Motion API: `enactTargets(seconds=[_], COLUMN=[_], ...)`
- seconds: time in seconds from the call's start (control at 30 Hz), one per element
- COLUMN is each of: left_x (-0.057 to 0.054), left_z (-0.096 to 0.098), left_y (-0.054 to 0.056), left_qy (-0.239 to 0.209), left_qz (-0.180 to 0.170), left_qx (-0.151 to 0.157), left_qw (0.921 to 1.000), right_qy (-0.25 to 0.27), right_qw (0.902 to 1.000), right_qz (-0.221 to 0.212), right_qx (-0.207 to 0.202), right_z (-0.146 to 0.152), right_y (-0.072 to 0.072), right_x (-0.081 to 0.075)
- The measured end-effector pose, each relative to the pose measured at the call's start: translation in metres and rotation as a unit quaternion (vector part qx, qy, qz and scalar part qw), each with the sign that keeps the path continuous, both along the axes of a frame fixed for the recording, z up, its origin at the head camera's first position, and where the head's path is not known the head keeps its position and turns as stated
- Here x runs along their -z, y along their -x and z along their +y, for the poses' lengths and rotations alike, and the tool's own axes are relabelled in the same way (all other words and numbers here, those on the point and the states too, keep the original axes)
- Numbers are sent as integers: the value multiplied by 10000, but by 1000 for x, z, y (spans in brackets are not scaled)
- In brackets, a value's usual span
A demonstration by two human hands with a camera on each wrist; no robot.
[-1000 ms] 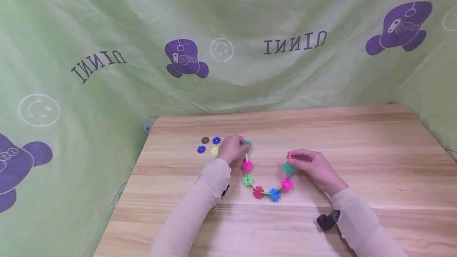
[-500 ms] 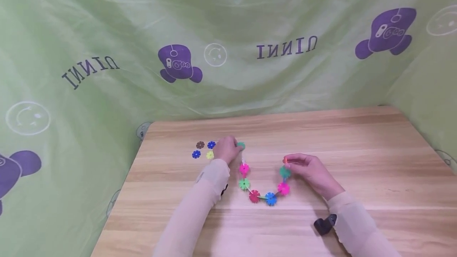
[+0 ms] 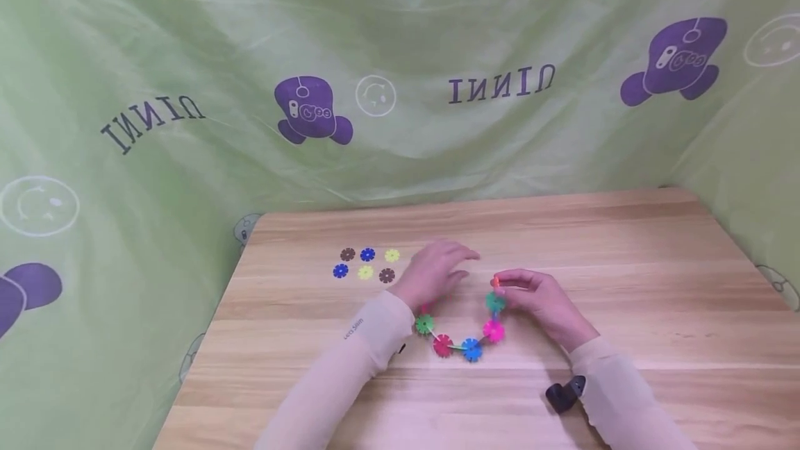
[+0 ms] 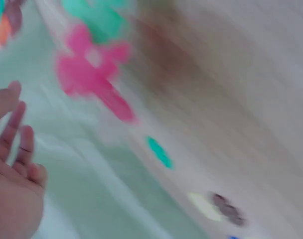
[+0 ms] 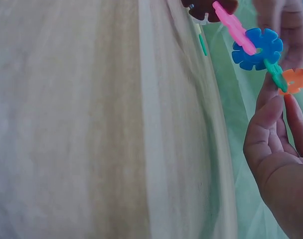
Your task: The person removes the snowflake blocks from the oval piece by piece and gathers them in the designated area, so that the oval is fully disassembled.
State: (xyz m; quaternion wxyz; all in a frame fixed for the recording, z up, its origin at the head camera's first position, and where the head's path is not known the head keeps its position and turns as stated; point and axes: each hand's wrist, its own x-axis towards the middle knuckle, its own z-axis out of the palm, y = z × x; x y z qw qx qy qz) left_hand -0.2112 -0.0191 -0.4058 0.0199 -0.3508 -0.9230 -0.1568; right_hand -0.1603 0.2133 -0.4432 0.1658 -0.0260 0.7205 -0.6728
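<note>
A curved chain of interlocked plastic snowflake discs (image 3: 471,349) in green, red, blue and pink hangs from my right hand (image 3: 550,304). That hand pinches the orange snowflake disc (image 5: 294,81) at the chain's end between thumb and fingertips. My left hand (image 3: 432,275) reaches over the chain's other end with fingers loosely extended and holds nothing. In the left wrist view, this hand (image 4: 17,174) is apart from the pink disc (image 4: 86,64). A teal disc (image 4: 160,152) lies beyond it on the table; in the head view the left hand hides that spot.
Several loose discs lie left of the hands on the wooden table (image 3: 625,262): brown (image 3: 347,254), blue (image 3: 367,254) and yellow (image 3: 392,255) among them. A green printed curtain (image 3: 412,158) stands behind the table. A black wrist camera (image 3: 565,394) sits at the right sleeve.
My left hand has let go of the teal disc and moved right toward the right hand, uncovering yellow and brown loose discs. My right hand keeps its pinch. The head view shifted slightly.
</note>
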Motion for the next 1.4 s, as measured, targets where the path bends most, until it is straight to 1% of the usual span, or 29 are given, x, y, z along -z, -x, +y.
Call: enactTargets(seconds=[0.03, 0.07, 0.1, 0.17, 0.2, 0.27, 0.47, 0.53, 0.7, 0.77, 0.83, 0.93, 1.17, 1.27, 1.4], left_x=[-3, -5, -6, -9, -10, -11, -15, -17, -21, -22, -23, -23, -23, -23, -22], left_z=[5, 9, 12, 17, 18, 20, 23, 23, 21, 20, 21, 21, 21, 19, 17], left_y=[-4, -7, -9, -11, -12, -11, -8, -8, -8, -8, -8, -8, -10, -10, -11], left_qy=[203, 392, 573, 870, 1006, 1210, 1629, 1695, 1645, 1626, 1615, 1637, 1856, 1772, 1743], left_qz=[307, 587, 849, 1191, 1323, 1464, 1882, 1948, 1805, 1768, 1791, 1808, 1788, 1784, 1870], left_qx=[363, 682, 919, 1207, 1285, 1336, 1310, 1270, 1174, 1158, 1176, 1229, 1439, 1514, 1626], left_qw=[9987, 9952, 9905, 9817, 9777, 9727, 9596, 9577, 9626, 9638, 9633, 9620, 9555, 9560, 9530], right_qy=[11, -14, -54, -83, -88, -65, 99, 114, -7, -187, -378, -593, -815, -776, -677], right_qw=[10000, 10000, 9999, 9998, 9997, 9994, 9993, 9994, 9996, 9993, 9986, 9972, 9956, 9959, 9965], right_qz=[5, 48, 95, 188, 224, 291, 309, 280, 231, 254, 283, 332, 320, 313, 307], right_qx=[21, -10, -10, -71, -104, -145, -189, -190, -159, -194, -229, -308, -333, -356, -384], right_z=[-1, -1, -1, -2, -2, -3, -6, -7, -7, -6, -5, -4, -5, -7, -7], right_y=[0, 0, 0, 0, 0, 2, 4, 4, 2, 2, 3, 3, 2, 1, 0], right_x=[0, 0, 1, 0, 0, -1, -3, -2, 0, 0, 0, -1, -3, -3, -3])
